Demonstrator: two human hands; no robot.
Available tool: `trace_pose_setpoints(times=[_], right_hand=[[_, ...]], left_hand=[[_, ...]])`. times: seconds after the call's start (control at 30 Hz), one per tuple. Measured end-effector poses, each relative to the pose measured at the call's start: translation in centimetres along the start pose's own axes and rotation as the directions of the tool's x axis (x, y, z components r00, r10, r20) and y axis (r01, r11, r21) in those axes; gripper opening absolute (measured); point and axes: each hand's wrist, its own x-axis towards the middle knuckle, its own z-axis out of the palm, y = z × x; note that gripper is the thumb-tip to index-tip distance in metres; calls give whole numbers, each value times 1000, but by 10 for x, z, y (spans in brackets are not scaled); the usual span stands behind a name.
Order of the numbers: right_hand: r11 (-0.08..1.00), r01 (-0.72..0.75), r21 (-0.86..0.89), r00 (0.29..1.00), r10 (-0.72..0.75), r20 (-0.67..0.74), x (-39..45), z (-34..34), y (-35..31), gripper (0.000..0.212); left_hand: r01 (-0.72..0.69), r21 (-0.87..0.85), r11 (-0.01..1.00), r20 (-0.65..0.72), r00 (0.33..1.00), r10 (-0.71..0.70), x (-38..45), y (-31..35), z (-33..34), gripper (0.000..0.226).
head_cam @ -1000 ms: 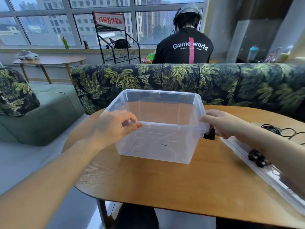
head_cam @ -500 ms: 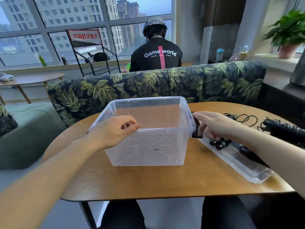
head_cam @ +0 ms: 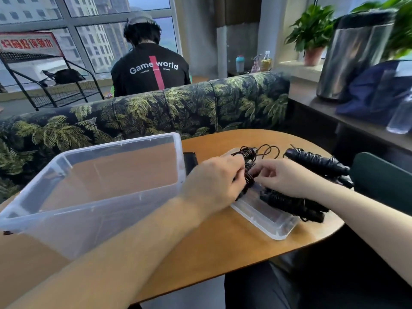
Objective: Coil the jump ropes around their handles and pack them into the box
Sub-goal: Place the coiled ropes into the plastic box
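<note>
Our left hand (head_cam: 214, 181) curls its fingers round a black jump rope (head_cam: 247, 161), its thin cord wound in tight rings about the handle, just right of the clear box (head_cam: 93, 197) on our desk (head_cam: 223, 241). Our right hand (head_cam: 283, 177) pinches the same bundle above the clear lid (head_cam: 265, 215), where another coiled rope (head_cam: 287, 201) lies, and a third (head_cam: 316, 162) rests farther right.
</note>
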Motion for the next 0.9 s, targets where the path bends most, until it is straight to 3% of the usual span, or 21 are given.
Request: trace_pose_setpoints(times=[0.1, 0.2, 0.3, 0.53, 0.67, 0.77, 0.9], right_hand=[[999, -27, 24, 999, 27, -16, 11, -9, 26, 24], [999, -26, 46, 999, 28, -38, 28, -14, 47, 26], [999, -10, 36, 999, 11, -37, 51, -16, 62, 27], [993, 13, -116, 992, 1, 124, 119, -9, 77, 47], [992, -36, -123, 989, 53, 140, 151, 2, 77, 41], [983, -12, -185, 965, 60, 256, 167, 9, 72, 45], [904, 126, -410, 926, 41, 375, 179, 5, 69, 62]], left_hand=[[191, 3, 982, 247, 951, -186, 26, 9, 43, 28], [422, 98, 902, 417, 805, -422, 44, -9, 87, 53], [561, 177, 809, 464, 677, -571, 50, -26, 119, 79], [600, 219, 770, 542, 581, -607, 65, -35, 142, 83], [668, 154, 728, 595, 526, -608, 62, -36, 138, 81], [805, 37, 593, 639, 437, -633, 58, -39, 131, 87], [940, -194, 279, 671, 335, -661, 52, -41, 121, 89]])
